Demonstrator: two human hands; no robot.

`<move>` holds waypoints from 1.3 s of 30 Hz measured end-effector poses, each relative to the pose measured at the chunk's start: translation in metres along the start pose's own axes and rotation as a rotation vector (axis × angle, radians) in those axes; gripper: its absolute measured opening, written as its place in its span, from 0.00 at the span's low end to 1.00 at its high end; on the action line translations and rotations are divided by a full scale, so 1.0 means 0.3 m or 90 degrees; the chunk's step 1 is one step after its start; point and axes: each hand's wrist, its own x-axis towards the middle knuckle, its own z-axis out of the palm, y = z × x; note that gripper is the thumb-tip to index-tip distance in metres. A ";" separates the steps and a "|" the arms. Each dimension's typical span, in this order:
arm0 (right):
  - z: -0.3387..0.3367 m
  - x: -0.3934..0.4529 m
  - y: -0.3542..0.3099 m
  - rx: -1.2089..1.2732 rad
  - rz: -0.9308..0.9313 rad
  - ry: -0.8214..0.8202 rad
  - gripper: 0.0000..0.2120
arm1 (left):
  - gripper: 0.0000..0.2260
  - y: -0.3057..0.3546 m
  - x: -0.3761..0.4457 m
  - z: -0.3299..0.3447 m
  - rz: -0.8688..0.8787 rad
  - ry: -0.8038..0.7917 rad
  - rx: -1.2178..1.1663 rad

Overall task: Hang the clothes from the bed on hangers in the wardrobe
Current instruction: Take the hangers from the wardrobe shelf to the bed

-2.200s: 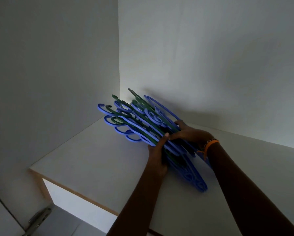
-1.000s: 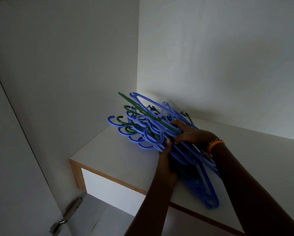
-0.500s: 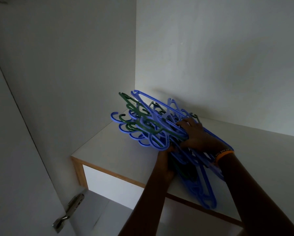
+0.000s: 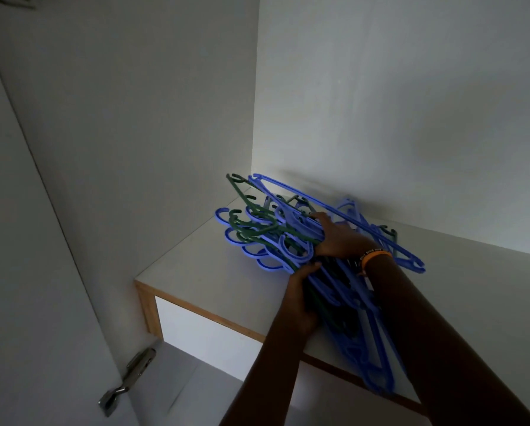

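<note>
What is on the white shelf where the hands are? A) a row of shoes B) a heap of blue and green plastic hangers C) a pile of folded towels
B: a tangled heap of blue and green plastic hangers lies on the white wardrobe shelf, gripped by the left hand and right hand.

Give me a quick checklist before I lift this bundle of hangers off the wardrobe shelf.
1. Left hand grips the near side of the tangled blue and green plastic hangers: ok.
2. Right hand holds the bundle from above: ok.
3. Hooks untangled: not ok, they interlock and point different ways.
4. All hangers gathered: not ok, one long blue hanger sticks out behind the right hand.
5. Bundle fully on the white wooden-edged shelf: not ok, the near ends overhang its front edge.
6. Clothes ready: cannot tell, none in view.
</note>
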 end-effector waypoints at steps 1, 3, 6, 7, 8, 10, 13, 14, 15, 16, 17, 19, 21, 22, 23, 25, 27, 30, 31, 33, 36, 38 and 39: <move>-0.003 -0.001 -0.003 0.010 -0.014 -0.015 0.46 | 0.26 0.004 -0.001 0.006 -0.006 0.011 0.008; -0.004 -0.011 -0.017 0.019 -0.046 -0.035 0.42 | 0.25 0.014 -0.002 0.014 -0.027 0.034 0.032; 0.002 -0.025 -0.024 -0.004 -0.076 -0.027 0.41 | 0.15 0.021 -0.003 0.010 -0.056 0.053 0.057; 0.006 -0.035 -0.024 -0.004 -0.083 -0.027 0.41 | 0.12 0.021 -0.004 0.005 -0.055 0.057 0.058; 0.012 -0.047 -0.021 -0.004 -0.088 -0.026 0.41 | 0.11 0.017 -0.006 0.000 -0.052 0.056 0.051; 0.016 -0.076 -0.012 -0.001 -0.084 -0.023 0.43 | 0.10 0.008 -0.014 -0.003 -0.037 0.049 0.047; 0.014 -0.128 0.000 0.020 -0.088 0.004 0.48 | 0.07 -0.006 -0.027 -0.008 -0.002 0.036 0.057; 0.014 -0.143 0.003 0.021 -0.092 0.009 0.49 | 0.07 -0.006 -0.035 -0.006 0.000 0.037 0.056; 0.013 -0.157 0.004 0.022 -0.097 0.010 0.50 | 0.08 -0.009 -0.039 -0.009 -0.004 0.040 0.055; 0.010 -0.168 0.003 0.020 -0.103 0.009 0.50 | 0.09 -0.011 -0.043 -0.012 -0.010 0.039 0.051; 0.006 -0.175 0.001 0.015 -0.104 0.003 0.49 | 0.09 -0.013 -0.048 -0.013 -0.015 0.034 0.051; 0.002 -0.178 -0.004 0.001 -0.100 -0.016 0.49 | 0.10 -0.015 -0.060 -0.014 -0.017 0.039 0.068; 0.003 -0.178 -0.012 -0.005 -0.093 -0.043 0.49 | 0.09 -0.014 -0.078 -0.007 -0.013 0.025 0.075; 0.007 -0.177 -0.013 0.008 -0.095 -0.053 0.48 | 0.08 -0.012 -0.081 -0.010 -0.006 0.021 0.081; 0.014 -0.174 -0.013 0.029 -0.100 -0.057 0.47 | 0.05 -0.008 -0.082 -0.017 0.003 0.015 0.092; 0.022 -0.164 -0.012 0.076 -0.113 -0.053 0.43 | 0.14 0.015 -0.091 -0.024 0.034 0.010 0.119; 0.011 -0.155 -0.018 0.128 -0.121 -0.046 0.38 | 0.24 0.041 -0.096 -0.030 0.068 0.016 0.123; -0.001 -0.144 -0.022 0.152 -0.104 -0.024 0.27 | 0.37 0.068 -0.099 -0.039 0.129 0.034 0.111; -0.008 -0.138 -0.023 0.151 -0.086 -0.001 0.24 | 0.40 0.073 -0.101 -0.043 0.151 0.037 0.107; -0.018 -0.136 -0.018 0.208 -0.038 0.051 0.23 | 0.38 0.071 -0.097 -0.053 0.175 0.028 0.093; -0.052 -0.096 0.008 0.325 0.031 0.095 0.35 | 0.29 0.087 -0.070 -0.053 0.169 -0.009 0.046; -0.083 -0.066 0.039 0.406 0.079 0.121 0.30 | 0.23 0.097 -0.052 -0.049 0.152 -0.006 0.030; -0.095 -0.060 0.052 0.433 0.099 0.125 0.25 | 0.21 0.103 -0.058 -0.042 0.139 -0.004 0.032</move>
